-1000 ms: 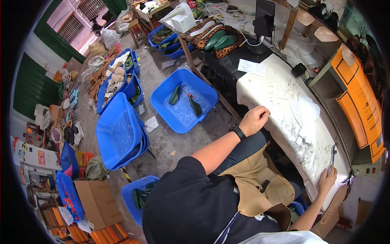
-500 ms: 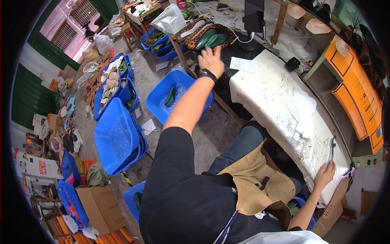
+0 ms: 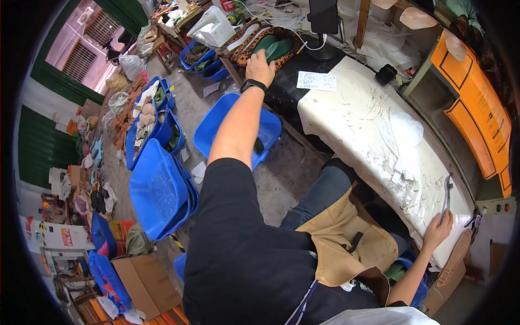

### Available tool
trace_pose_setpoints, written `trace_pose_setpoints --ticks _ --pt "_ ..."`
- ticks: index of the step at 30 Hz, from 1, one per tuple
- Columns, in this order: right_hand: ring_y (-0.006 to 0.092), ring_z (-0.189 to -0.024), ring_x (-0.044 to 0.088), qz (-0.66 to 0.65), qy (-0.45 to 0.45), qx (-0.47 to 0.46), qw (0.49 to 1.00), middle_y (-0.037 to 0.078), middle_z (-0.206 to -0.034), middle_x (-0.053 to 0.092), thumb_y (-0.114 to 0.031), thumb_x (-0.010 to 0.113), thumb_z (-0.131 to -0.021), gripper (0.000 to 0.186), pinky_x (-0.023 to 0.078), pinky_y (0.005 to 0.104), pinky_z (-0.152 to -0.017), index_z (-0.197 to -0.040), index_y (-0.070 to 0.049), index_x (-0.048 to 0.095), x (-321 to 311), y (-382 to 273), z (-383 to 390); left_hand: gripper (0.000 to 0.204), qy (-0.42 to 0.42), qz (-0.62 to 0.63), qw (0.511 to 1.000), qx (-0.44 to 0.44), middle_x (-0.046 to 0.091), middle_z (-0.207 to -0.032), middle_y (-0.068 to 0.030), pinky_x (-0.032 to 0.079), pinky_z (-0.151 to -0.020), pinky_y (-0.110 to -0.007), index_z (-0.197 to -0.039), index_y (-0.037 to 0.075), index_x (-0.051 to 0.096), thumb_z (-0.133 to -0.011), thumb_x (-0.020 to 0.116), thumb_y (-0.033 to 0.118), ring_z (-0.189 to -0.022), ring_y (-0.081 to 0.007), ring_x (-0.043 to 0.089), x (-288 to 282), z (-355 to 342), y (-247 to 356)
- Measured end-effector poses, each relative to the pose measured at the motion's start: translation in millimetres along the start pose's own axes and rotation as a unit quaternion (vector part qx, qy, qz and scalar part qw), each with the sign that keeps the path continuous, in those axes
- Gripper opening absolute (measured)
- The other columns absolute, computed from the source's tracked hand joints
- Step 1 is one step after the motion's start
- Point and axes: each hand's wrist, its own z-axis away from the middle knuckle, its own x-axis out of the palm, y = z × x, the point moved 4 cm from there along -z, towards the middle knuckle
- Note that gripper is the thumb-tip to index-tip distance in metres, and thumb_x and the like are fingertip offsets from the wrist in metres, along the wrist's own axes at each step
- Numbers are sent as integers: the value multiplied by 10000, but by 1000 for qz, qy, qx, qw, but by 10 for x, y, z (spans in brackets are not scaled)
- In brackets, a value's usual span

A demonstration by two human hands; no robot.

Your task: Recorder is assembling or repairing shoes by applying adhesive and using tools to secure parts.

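My left hand (image 3: 260,70) reaches out to the far end of the bench, its fingers closed on the near edge of a green shoe piece (image 3: 272,49). Other green pieces (image 3: 281,50) lie beside and under it, on leopard-print material (image 3: 294,41); my fingertips are partly hidden. At the right end of the bench, my right hand (image 3: 437,230) is wrapped round a slim metal hand tool (image 3: 447,192) with a curved head, which points away from me. A tan insole-shaped piece (image 3: 455,259) leans by the bench end, near that hand.
The white-covered bench (image 3: 352,116) curves along my right, bearing crumpled clear plastic (image 3: 406,135) and a written paper (image 3: 317,81). A phone on a stand (image 3: 323,21) stands behind. Blue tubs (image 3: 216,124) sit left of the bench; stacked tubs (image 3: 157,184) stand farther left. An orange panel (image 3: 476,119) borders the right.
My left hand has drawn slightly left and closed on a green piece it was reaching over. My right hand keeps its hold on the tool. The whole view has shifted a little.
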Motion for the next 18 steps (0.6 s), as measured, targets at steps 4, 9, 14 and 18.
trace_pose_setpoints --ticks 4,9,14,18 --pt "404 -1163 618 1 4 12 1000 230 -1325 642 -130 610 -972 355 478 441 -1036 -1282 38 651 5 13 -11 539 -23 105 991 -85 685 -1270 -190 532 -876 -456 -1335 19 640 -914 708 349 -1058 -390 674 155 -28 25" --pt "399 -1158 621 -2 2 16 1000 225 -1310 651 -132 609 -973 339 481 437 -1033 -1261 38 665 16 15 22 448 -39 222 948 -224 741 -1127 -168 535 -849 -399 -1204 -20 704 -936 724 338 -961 -326 698 -91 128 -108" --pt "398 -1153 623 7 -4 14 1000 223 -1293 660 -143 605 -978 329 486 433 -1025 -1239 42 679 21 50 -10 362 -56 412 879 -235 756 -1061 -109 534 -836 -311 -1147 -17 742 -966 733 297 -894 -202 681 -739 673 -404" --pt "400 -1150 624 13 -13 5 1000 225 -1285 664 -158 600 -984 329 489 431 -1021 -1228 46 686 16 28 -13 324 -77 468 855 -210 753 -1042 -70 527 -819 -261 -1141 -15 749 -983 728 266 -883 -140 664 -1167 905 -510"
